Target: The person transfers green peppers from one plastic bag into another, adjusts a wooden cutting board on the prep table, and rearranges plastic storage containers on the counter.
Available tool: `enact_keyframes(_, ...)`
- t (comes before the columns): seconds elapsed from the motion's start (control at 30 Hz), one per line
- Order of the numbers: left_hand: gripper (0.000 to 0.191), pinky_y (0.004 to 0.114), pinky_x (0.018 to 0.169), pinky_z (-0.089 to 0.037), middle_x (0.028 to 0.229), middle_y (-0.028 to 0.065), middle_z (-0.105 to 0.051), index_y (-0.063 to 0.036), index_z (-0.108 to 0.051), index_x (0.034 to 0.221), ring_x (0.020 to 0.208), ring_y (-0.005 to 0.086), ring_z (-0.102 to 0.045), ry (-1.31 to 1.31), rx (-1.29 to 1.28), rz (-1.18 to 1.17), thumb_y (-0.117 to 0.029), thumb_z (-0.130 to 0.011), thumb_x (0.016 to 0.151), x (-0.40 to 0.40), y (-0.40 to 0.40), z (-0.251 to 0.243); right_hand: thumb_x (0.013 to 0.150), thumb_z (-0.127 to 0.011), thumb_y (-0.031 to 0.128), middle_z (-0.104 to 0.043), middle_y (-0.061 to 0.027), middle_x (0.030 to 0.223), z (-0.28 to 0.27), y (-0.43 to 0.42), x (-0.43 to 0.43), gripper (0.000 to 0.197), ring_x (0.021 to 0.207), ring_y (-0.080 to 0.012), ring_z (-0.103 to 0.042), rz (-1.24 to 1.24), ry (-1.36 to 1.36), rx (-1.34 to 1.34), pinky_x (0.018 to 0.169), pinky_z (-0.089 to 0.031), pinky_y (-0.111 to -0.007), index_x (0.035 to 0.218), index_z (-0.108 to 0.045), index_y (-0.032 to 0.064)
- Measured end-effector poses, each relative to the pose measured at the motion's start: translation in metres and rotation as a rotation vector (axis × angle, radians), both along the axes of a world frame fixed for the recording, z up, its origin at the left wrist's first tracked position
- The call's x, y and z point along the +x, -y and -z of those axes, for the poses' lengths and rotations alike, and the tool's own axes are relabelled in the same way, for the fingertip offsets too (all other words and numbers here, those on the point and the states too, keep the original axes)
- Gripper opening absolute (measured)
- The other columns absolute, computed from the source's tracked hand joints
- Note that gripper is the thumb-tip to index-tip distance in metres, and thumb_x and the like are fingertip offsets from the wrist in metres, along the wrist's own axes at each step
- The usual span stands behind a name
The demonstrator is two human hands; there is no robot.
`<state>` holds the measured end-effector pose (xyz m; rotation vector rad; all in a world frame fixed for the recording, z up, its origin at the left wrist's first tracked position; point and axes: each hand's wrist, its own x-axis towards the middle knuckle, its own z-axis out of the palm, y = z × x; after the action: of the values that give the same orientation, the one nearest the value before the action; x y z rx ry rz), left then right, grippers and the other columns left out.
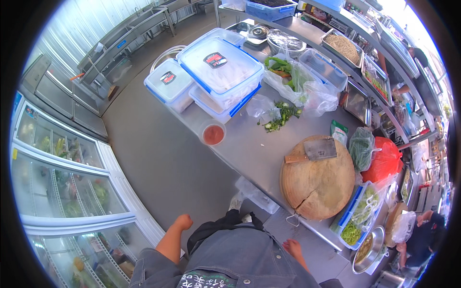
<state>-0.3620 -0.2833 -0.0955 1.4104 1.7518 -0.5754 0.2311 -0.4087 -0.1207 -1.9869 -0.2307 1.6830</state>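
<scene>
My left hand (184,222) hangs beside my body, fingers curled in, touching nothing that I can see. Low on the other side is my right hand (292,247), near the steel table's edge, its fingers partly spread and nothing visible in them. On the table before me lies a round wooden chopping block (320,183), cracked near its front. A cleaver (319,149) with a wooden handle rests flat across its far part. Farther off are cut green peppers (282,117), a plastic bag of green peppers (288,73) and a cup of red liquid (213,134).
Lidded plastic boxes (219,64) stack at the table's far left. A red plastic bag (382,160) and a box of lettuce (354,228) stand right of the block. Glass-door fridges (68,187) line the left. A co-worker (421,237) stands at lower right; another is behind the shelf.
</scene>
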Motion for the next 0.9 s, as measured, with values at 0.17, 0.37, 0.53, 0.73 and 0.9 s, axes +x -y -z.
enact_keyframes(0.17,0.032,0.048,0.088,-0.052,0.103,0.0225,-0.07,-0.0026,-0.07,0.102,0.102,0.04,-0.065,0.126,0.124,-0.33,-0.029,-0.06,0.086,-0.012,0.023,-0.019,0.098,-0.056,0.023,-0.067,-0.0216,0.107,0.036,0.013,-0.004,0.032,0.092,-0.0331,-0.07,-0.052,-0.056,-0.075,0.08,-0.06,-0.044,0.119,-0.056,-0.0003)
enact_keyframes(0.37,0.025,0.045,0.083,-0.053,0.096,0.0194,-0.071,-0.0037,-0.067,0.097,0.095,0.0381,-0.067,0.208,0.334,-0.462,-0.026,-0.063,0.087,-0.018,-0.012,-0.046,0.097,-0.055,0.021,-0.067,-0.0186,0.104,0.033,-0.017,-0.032,0.028,0.087,-0.0298,-0.07,-0.096,-0.023,-0.074,0.074,-0.06,-0.041,0.117,-0.056,0.0015)
enact_keyframes(0.53,0.024,0.044,0.081,-0.053,0.093,0.0183,-0.071,-0.0045,-0.068,0.096,0.092,0.0365,-0.067,0.208,0.395,-0.489,-0.026,-0.063,0.086,-0.051,-0.03,-0.026,0.097,-0.056,0.021,-0.068,-0.0173,0.102,0.02,-0.067,-0.079,0.026,0.086,-0.0277,-0.071,-0.138,0.033,0.001,0.07,-0.059,-0.037,0.115,-0.058,0.0027)
enact_keyframes(0.73,0.026,0.043,0.085,-0.053,0.098,0.0181,-0.072,-0.0061,-0.07,0.098,0.098,0.0347,-0.068,0.206,0.054,-0.503,-0.027,-0.062,0.085,-0.116,-0.084,0.019,0.097,-0.057,0.022,-0.069,-0.0173,0.097,0.009,-0.127,-0.147,0.026,0.081,-0.0266,-0.071,-0.089,0.133,0.02,0.067,-0.059,-0.036,0.11,-0.06,-0.0003)
enact_keyframes(0.9,0.027,0.042,0.079,-0.055,0.092,0.0186,-0.073,-0.0037,-0.07,0.097,0.084,0.0312,-0.072,0.175,0.129,-0.331,-0.027,-0.06,0.087,-0.22,-0.15,0.053,0.098,-0.056,0.023,-0.069,-0.0139,0.087,-0.029,-0.205,-0.226,0.025,0.07,-0.0204,-0.069,-0.038,0.368,0.109,0.056,-0.053,-0.031,0.105,-0.061,0.0001)
